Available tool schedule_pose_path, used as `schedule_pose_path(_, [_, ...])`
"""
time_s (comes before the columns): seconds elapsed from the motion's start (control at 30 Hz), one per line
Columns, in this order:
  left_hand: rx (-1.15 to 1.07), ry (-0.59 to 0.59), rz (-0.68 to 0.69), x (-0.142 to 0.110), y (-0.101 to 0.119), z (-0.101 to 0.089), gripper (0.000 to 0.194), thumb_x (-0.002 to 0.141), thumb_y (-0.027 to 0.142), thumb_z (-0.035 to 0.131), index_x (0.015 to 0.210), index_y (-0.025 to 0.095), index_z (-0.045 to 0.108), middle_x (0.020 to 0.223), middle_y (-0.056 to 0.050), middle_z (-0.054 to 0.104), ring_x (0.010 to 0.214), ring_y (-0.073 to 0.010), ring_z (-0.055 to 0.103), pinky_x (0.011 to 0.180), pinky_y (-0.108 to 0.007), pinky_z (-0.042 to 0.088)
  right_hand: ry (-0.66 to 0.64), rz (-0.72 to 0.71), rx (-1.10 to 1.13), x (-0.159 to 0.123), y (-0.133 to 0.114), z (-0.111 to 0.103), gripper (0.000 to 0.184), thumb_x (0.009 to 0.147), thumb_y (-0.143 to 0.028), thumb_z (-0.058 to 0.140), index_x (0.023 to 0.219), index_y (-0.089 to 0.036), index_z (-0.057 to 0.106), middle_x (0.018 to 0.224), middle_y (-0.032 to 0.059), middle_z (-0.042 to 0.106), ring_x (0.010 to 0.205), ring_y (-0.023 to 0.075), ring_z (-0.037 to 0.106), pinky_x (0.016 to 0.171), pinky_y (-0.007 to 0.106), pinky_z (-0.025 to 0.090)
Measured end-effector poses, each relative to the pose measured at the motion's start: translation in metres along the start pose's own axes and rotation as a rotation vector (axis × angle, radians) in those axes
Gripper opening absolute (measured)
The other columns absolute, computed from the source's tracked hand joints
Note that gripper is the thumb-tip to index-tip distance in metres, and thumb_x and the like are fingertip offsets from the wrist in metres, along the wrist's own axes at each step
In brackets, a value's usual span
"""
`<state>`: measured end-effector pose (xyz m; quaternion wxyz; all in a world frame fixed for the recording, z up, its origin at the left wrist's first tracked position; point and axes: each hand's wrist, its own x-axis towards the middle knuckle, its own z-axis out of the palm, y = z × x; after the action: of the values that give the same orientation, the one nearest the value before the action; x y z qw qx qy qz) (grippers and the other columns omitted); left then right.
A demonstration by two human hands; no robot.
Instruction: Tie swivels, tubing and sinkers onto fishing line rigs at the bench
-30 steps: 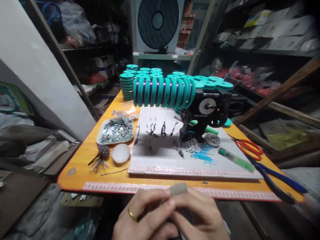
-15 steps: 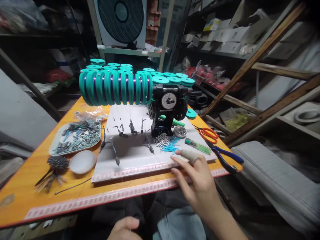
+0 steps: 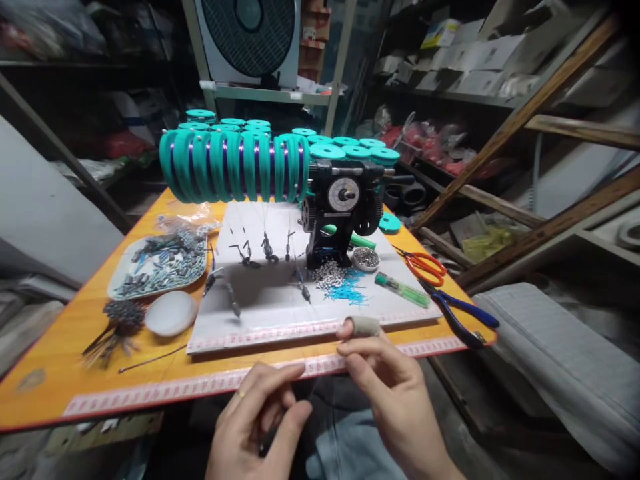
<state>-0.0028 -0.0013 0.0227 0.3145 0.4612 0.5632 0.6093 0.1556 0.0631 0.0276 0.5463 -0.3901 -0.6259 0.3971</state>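
Observation:
My left hand is at the table's front edge, its thumb and index finger apart and the other fingers curled; nothing shows in it. Facing it, my right hand has thumb and index fingertips close together in a pinch, and what lies between them is too small to make out. A beige wrap covers one finger of that hand. Beyond it, on the white board, lie a heap of blue sticks and a pile of small silvery beads. Several dark sinker-like pieces hang or lie on thin lines.
Teal spools in a row stick out from a black geared machine. Orange-handled scissors, blue pliers and a green tube lie right. A tray of small parts and a white bowl stand left.
My right hand has drawn back from the blue sticks toward the front edge, its fingers closing to a pinch. The left hand has risen to face it. The view has shifted slightly.

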Motion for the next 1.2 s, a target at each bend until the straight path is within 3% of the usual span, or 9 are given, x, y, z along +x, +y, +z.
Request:
schedule_pose_path(0.1, [-0.092,-0.116,-0.101,0.005,0.006,0.006,0.014,0.082,0.032,0.074,0.094,0.026,0.079,0.078,-0.001,0.061,0.062,-0.0125,0.053,0.055,-0.021,0.044,-0.063,0.19,0.348,-0.013,-0.002,0.014,0.01,0.093,-0.033,0.067,0.096,-0.034,0.076,0.112,0.0034,0.073,0.111,0.0206,0.068,0.091,0.03,0.057])
schedule_pose_path(0.23, [-0.14,-0.137,-0.104,0.008,0.013,0.007,0.006,0.083,0.028,0.072,0.081,0.024,0.076,0.074,-0.001,0.059,0.061,-0.0124,0.048,0.054,-0.022,0.039,-0.122,0.301,0.518,-0.023,-0.002,0.029,0.009,0.089,-0.035,0.07,0.096,-0.033,0.076,0.116,0.0044,0.073,0.108,0.0215,0.07,0.09,0.033,0.058])
schedule_pose_path(0.43, [-0.089,-0.1,-0.069,0.008,0.017,-0.002,0.015,0.085,0.02,0.065,0.071,0.022,0.069,0.068,0.002,0.055,0.059,-0.011,0.045,0.055,-0.022,0.034,-0.11,0.297,0.421,-0.023,0.001,0.027,0.013,0.09,-0.036,0.069,0.1,-0.031,0.074,0.119,0.0063,0.071,0.095,0.0196,0.072,0.078,0.028,0.06])
schedule_pose_path(0.5, [-0.073,-0.098,-0.064,0.007,0.016,-0.006,0.015,0.085,0.02,0.066,0.071,0.022,0.069,0.068,0.002,0.055,0.059,-0.0112,0.046,0.055,-0.023,0.034,-0.171,0.27,0.338,-0.02,-0.001,0.025,0.016,0.089,-0.033,0.072,0.105,-0.033,0.075,0.119,0.0063,0.071,0.098,0.02,0.07,0.081,0.028,0.059])
schedule_pose_path(0.6, [-0.051,-0.103,-0.047,0.005,0.014,-0.01,0.014,0.085,0.02,0.065,0.072,0.023,0.068,0.069,0.002,0.055,0.059,-0.0119,0.046,0.054,-0.024,0.033,-0.214,0.246,0.247,-0.016,-0.007,0.025,0.008,0.087,-0.028,0.075,0.093,-0.033,0.078,0.105,0.0027,0.073,0.102,0.0173,0.068,0.088,0.024,0.054])
schedule_pose_path(0.73, [0.008,-0.091,-0.031,0.003,0.01,-0.014,0.015,0.086,0.019,0.064,0.072,0.024,0.068,0.068,0.003,0.055,0.058,-0.0112,0.043,0.054,-0.025,0.031,-0.154,0.246,0.348,-0.015,-0.012,0.026,0.008,0.088,-0.029,0.074,0.089,-0.036,0.078,0.1,-0.0021,0.073,0.104,0.0119,0.066,0.09,0.017,0.049])
schedule_pose_path(0.9, [-0.029,-0.072,-0.018,0.003,0.013,-0.015,0.014,0.086,0.019,0.064,0.076,0.027,0.07,0.071,0.004,0.058,0.06,-0.0111,0.047,0.054,-0.023,0.033,-0.226,0.354,0.504,-0.015,-0.014,0.032,0.003,0.083,-0.033,0.079,0.086,-0.034,0.08,0.109,0.0013,0.072,0.108,0.0159,0.062,0.092,0.023,0.048])
schedule_pose_path(1.03, [-0.044,-0.045,-0.015,0.001,0.016,-0.015,0.015,0.085,0.018,0.065,0.079,0.03,0.072,0.072,0.005,0.059,0.061,-0.0099,0.049,0.054,-0.021,0.035,-0.139,0.564,0.61,-0.015,-0.022,0.039,0.011,0.074,-0.037,0.086,0.077,-0.029,0.08,0.102,0.0022,0.069,0.098,0.0153,0.06,0.084,0.022,0.048])
schedule_pose_path(1.2, [-0.112,-0.039,0.007,0.001,0.012,-0.011,0.016,0.083,0.018,0.069,0.09,0.032,0.072,0.074,0.005,0.06,0.061,-0.0091,0.051,0.056,-0.018,0.041,-0.052,0.763,0.78,-0.016,-0.031,0.048,0.021,0.066,-0.037,0.092,0.074,-0.024,0.078,0.098,0.0006,0.064,0.066,0.0055,0.048,0.058,0.016,0.04])
